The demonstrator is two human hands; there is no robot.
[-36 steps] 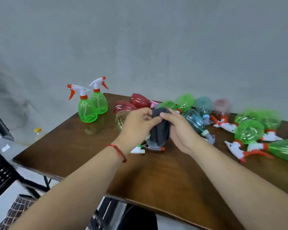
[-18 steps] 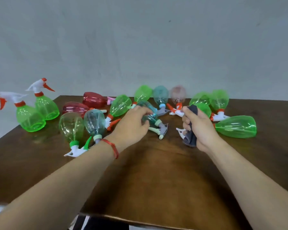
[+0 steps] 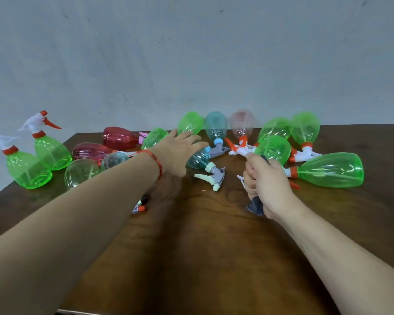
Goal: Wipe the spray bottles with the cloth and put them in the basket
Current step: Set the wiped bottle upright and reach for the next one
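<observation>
Here, shows a dark wooden counter (image 3: 203, 258) strewn with spray bottles (image 3: 121, 138), green, red, teal and pale pink, nearly all lying on their sides in a band from nine o'clock round to three o'clock. Sets the left hand (image 3: 180, 153) near the centre, fingers straight and spread over the body of a teal bottle (image 3: 199, 161) lying with its grey trigger head toward five o'clock; cannot tell whether touching it or hovering just above. Sets the right hand (image 3: 266, 185) at three o'clock of that trigger head, curled tight round the dark cloth (image 3: 255, 206), with one end poking out under the fist toward six o'clock. Marks two green bottles (image 3: 52, 152) standing upright at nine o'clock, apart from the heap. Shows no basket anywhere in view. Reads, as a judgement, as a stage well short of the end: cloth in hand, the next bottle about to be taken up, no wiping under way, more than a dozen bottles left on the counter. Leaves open the number already in the basket and the number already wiped.
</observation>
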